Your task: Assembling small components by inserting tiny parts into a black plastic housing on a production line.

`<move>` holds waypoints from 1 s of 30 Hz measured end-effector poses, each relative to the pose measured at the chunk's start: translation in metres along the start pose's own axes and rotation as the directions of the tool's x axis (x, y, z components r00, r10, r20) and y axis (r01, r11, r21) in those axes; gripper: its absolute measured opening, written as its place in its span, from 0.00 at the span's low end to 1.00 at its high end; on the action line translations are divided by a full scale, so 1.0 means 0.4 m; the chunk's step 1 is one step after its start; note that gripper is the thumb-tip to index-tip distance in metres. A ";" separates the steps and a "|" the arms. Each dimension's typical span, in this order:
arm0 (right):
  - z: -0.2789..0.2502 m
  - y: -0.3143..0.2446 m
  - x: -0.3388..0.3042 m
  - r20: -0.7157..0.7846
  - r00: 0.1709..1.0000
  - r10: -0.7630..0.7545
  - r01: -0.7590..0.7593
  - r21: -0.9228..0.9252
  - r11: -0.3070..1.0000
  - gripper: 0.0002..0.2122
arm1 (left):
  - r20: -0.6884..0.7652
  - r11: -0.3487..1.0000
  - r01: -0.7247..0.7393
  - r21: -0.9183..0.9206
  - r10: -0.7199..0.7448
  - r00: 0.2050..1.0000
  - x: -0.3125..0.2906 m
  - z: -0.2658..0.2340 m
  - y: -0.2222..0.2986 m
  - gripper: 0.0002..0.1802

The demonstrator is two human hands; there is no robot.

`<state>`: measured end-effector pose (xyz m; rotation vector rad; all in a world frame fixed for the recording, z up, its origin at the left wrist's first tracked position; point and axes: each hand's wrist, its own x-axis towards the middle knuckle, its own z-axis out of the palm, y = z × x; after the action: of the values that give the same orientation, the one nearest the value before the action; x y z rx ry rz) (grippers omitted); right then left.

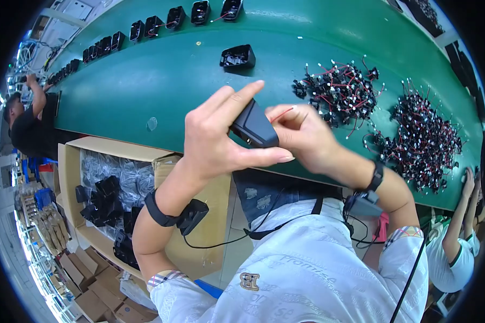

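Note:
My left hand [213,132] grips a black plastic housing [255,127] between thumb and fingers, tilted above the near edge of the bench. Against the housing's right side, my right hand [302,134] pinches a thin red wire [282,114]. Whatever else lies under those fingertips is hidden. Farther off, another black housing [237,56] rests on the bench with its open side showing.
A green bench [124,102] carries two heaps of small black parts with red wires, a nearer heap [423,137] and a farther heap [342,89]. Black housings [176,18] line its far side. An open carton [105,145] stands lower left. Other people are at both ends.

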<state>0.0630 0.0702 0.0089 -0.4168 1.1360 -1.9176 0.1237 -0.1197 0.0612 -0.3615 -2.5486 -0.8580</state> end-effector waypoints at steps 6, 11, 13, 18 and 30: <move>0.002 -0.009 -0.008 0.088 0.995 -0.046 0.060 -0.170 0.984 0.03 | -0.141 0.984 -0.103 0.149 0.124 0.982 -0.023 0.008 0.004 0.49; -0.001 -0.032 -0.006 0.250 0.946 -0.204 0.261 -0.222 0.939 0.12 | -0.167 0.982 -0.105 0.157 0.131 0.977 -0.027 -0.001 0.003 0.49; 0.001 -0.030 -0.015 0.289 0.951 -0.107 0.152 -0.138 0.979 0.22 | -0.134 0.976 -0.099 0.196 0.126 0.983 -0.035 -0.002 0.002 0.54; 0.032 -0.040 -0.029 0.300 0.950 -0.082 0.114 -0.090 0.989 0.19 | -0.034 0.950 -0.077 0.303 0.092 0.995 -0.045 -0.024 0.034 0.63; -0.200 -0.305 0.400 0.307 0.842 -0.444 0.143 -0.920 -0.364 0.13 | -0.068 0.765 0.476 0.434 -0.499 0.864 -0.112 -0.370 -0.010 0.20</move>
<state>-0.1426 0.0148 0.0478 -1.6264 2.9354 -0.6862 0.2073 -0.2197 0.1445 0.4533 -2.8279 -0.3979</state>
